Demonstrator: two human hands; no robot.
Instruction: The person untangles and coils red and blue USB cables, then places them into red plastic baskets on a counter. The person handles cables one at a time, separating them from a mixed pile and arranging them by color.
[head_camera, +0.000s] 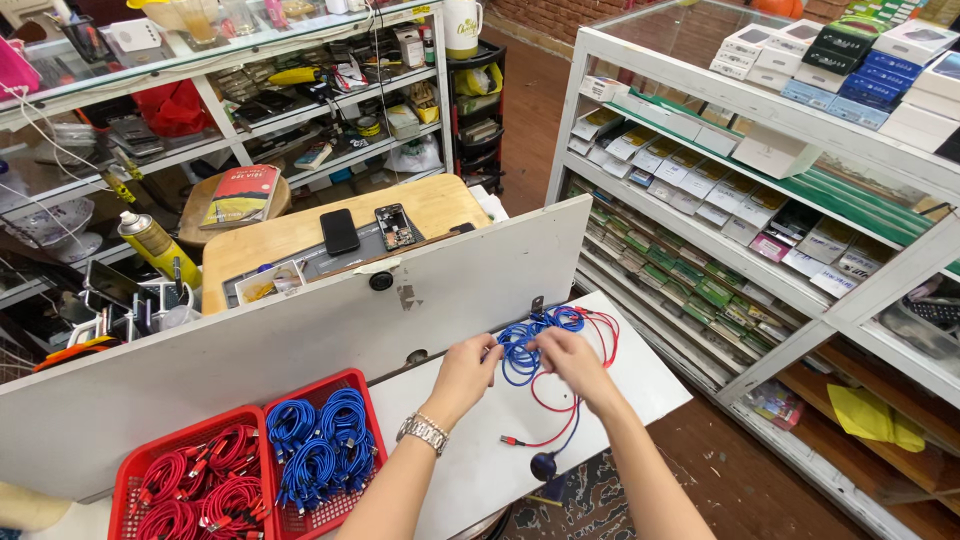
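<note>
Blue coiled cable bundle (522, 352) lies on the white tabletop (640, 375), tangled with a thin red cable (560, 405). The left hand (466, 367) pinches it at nine o'clock; the right hand (566, 358) grips it at three o'clock.

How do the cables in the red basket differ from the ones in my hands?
The basket cables lie in tidy coils, red and blue apart, in the red basket; the held cables are a loose red-and-blue tangle on the white table, between left hand and right hand. Both share the same colours.
</note>
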